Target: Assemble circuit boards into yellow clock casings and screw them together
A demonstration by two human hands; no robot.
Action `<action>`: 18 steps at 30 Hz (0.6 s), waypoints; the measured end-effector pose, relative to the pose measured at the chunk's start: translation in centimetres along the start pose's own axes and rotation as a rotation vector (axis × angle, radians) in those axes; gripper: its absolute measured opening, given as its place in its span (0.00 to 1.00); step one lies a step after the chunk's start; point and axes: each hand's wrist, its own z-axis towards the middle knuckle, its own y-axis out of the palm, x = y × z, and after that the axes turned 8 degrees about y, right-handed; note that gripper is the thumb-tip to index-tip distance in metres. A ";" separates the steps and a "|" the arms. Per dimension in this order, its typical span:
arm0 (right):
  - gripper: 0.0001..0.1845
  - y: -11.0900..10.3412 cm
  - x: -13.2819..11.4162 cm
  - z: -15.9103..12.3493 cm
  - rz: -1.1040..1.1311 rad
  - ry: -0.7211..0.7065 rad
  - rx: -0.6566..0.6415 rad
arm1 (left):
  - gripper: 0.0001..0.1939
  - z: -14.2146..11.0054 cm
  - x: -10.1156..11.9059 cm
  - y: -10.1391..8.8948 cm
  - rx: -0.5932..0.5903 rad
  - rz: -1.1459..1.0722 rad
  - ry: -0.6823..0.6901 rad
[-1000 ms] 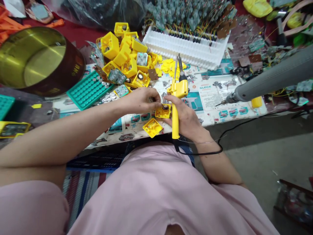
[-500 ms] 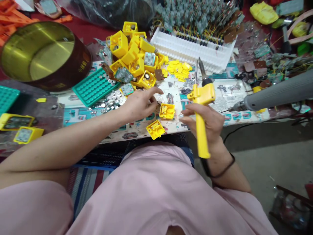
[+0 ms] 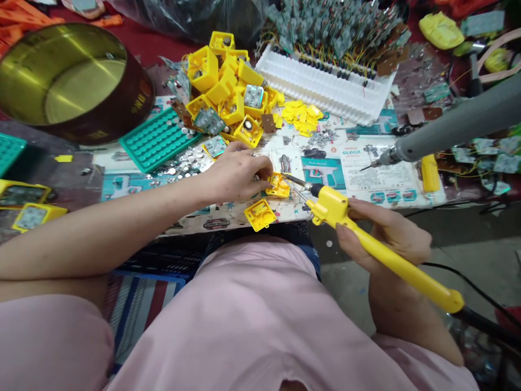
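My right hand (image 3: 382, 233) is closed around the yellow handle of a soldering iron (image 3: 386, 258). Its dark metal tip and a thin feed tube point left, with the tip over the right side of a small open yellow plastic case (image 3: 278, 185) on the table. At the left side of that case is my left hand (image 3: 240, 174), its fingers curled together and touching the edge; what they pinch is hidden. Just below, near the table edge, lies a second open yellow case half (image 3: 260, 215), inner side up.
Yellow cases (image 3: 228, 81) are heaped behind my left hand, beside a green tray (image 3: 157, 141) and loose button cells (image 3: 189, 163). A large round tin (image 3: 134, 98) stands left. A white rack (image 3: 325, 87) holds wired boards. A grey electric screwdriver (image 3: 448, 127) hangs in from the right.
My right hand swung the soldering iron out to the right, then tipped it from upright to pointing left at the case. My left hand drew away from the case and came back to it.
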 end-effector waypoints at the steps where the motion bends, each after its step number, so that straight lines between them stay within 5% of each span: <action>1: 0.28 0.2 -0.1 0.3 0.007 -0.064 0.037 | 0.12 0.0 0.0 0.0 0.018 0.005 0.008; 8: 0.14 0.8 -1.1 2.3 -0.021 -0.268 0.028 | 0.10 0.0 0.2 -0.2 -0.006 0.046 -0.003; 18: 0.13 -0.1 -1.3 3.6 -0.064 -0.398 -0.118 | 0.10 -0.2 0.3 0.3 0.054 0.031 -0.032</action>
